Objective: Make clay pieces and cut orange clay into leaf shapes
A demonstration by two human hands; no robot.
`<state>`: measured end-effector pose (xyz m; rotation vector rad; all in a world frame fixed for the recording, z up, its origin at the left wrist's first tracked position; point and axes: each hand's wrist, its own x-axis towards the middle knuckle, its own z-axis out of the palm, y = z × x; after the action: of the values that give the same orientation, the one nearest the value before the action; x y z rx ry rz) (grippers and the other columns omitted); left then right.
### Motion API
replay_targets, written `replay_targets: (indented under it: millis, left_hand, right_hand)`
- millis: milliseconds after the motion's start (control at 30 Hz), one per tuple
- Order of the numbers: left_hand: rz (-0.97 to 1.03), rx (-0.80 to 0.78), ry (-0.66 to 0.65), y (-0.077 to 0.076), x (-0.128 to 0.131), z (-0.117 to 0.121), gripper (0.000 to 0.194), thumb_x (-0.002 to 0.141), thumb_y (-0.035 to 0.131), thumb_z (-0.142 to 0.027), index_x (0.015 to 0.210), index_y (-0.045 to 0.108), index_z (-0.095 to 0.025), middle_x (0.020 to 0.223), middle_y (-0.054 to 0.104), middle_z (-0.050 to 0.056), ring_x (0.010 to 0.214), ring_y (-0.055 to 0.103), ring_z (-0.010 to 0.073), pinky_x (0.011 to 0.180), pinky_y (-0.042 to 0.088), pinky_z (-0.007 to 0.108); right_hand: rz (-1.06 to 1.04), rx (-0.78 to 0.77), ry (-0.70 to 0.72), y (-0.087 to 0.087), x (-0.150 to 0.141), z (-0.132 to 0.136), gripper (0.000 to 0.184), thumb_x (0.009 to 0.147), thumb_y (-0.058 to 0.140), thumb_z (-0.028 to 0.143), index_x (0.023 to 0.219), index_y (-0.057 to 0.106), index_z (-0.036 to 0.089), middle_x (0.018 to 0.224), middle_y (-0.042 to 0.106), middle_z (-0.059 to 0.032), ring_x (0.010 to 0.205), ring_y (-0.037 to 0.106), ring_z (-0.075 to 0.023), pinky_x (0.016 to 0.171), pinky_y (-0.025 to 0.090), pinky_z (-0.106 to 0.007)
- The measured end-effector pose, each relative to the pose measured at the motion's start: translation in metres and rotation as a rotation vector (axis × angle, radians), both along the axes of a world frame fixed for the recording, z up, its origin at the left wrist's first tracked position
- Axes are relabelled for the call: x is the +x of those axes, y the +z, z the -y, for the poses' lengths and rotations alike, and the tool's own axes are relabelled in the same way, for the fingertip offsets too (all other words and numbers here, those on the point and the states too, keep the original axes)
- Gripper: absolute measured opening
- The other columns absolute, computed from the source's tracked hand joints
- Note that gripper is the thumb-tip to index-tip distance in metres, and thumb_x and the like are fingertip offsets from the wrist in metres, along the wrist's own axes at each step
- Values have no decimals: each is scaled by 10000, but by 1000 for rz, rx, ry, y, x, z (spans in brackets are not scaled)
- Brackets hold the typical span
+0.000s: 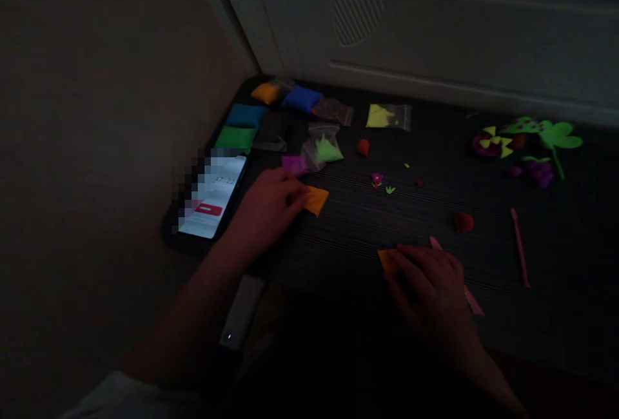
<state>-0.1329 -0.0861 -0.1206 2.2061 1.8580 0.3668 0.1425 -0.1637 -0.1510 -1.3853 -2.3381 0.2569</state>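
In the dim head view, my left hand (271, 206) pinches a flat orange piece of modelling clay (317, 200) by its left edge, between thumb and fingers. My right hand (430, 280) rests low on the dark table with its fingers bent over another flat orange piece (385, 260), whose right part is hidden beneath them. Under that hand runs a pink clay knife (474, 302), partly covered. Between the hands and farther back lie a small purple clay flower (376, 178) and a tiny green leaf shape (390, 190).
Bagged clay, such as a blue packet (302, 99) and a yellow packet (382, 116), lies at the back. A lit phone (213, 196) is at left. At right are a pink stick tool (520, 248), a red lump (463, 222) and purple clay grapes (538, 173). A white door (459, 38) stands behind.
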Motion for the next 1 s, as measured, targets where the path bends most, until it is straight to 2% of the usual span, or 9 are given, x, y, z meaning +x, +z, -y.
replay_targets:
  millis: [67,167,300,367,433,567,700,833,1000]
  left_hand:
    - [-77,92,-43,-5,3,0,200,847,498,-257,889,675,-173,961,620,69,915,539,214,797,455,353]
    - [-120,133,-82,-8,6,6,227,866,459,-219,959,658,-160,957,633,76,903,547,210,789,471,347]
    - [-157,228,-47,-6,12,17,280,872,463,-248,1081,617,-142,1047,622,101,976,531,242,864,451,406]
    - [-146,288,-29,-4,19,22,303,863,482,-248,1130,593,-155,1094,600,105,1019,514,259,888,430,436]
    - [-82,294,-72,-3,33,26,288,861,493,-245,1120,595,-170,1071,603,93,1005,519,245,878,428,424]
    - [76,184,-289,-4,71,37,238,877,487,-312,1010,632,-178,967,625,55,917,520,204,838,426,379]
    - [87,6,-355,-6,98,46,347,843,507,-454,1018,625,-178,1019,614,68,974,494,248,846,396,433]
    - [85,-57,-377,-7,104,49,363,824,541,-444,1059,602,-174,1062,599,76,1002,481,259,852,384,443]
    - [142,-128,-459,-4,101,44,280,846,520,-300,1097,597,-205,1090,589,58,1051,463,241,904,380,421]
  right_hand:
    - [-5,5,-3,1,0,0,279,823,593,207,1099,578,174,1087,627,-93,1000,549,-246,893,364,-469]
    - [-8,13,-10,2,0,1,289,812,607,205,1097,574,168,1079,623,-99,993,549,-249,887,369,-476]
    - [-25,30,-32,3,-1,0,332,803,618,226,1121,554,157,1083,623,-106,1011,545,-259,891,368,-487]
    - [-43,42,-43,3,-1,0,350,799,621,231,1131,545,152,1085,623,-109,1021,544,-260,898,370,-490]
    - [-68,54,-44,4,1,0,349,797,617,216,1131,541,149,1088,621,-116,1045,536,-265,903,374,-489]
    - [-115,74,-81,8,11,3,313,807,587,176,1117,544,152,1087,612,-123,1076,524,-268,894,397,-473]
    - [-71,73,-255,9,31,14,306,827,574,226,1128,564,173,1110,596,-119,1028,539,-257,864,421,-449]
    - [4,31,-398,5,48,22,351,833,571,340,1126,576,146,1097,599,-136,1007,543,-275,852,424,-460]
    - [43,13,-394,-2,54,21,275,836,560,357,1033,615,174,1069,628,-111,983,556,-270,850,415,-469]
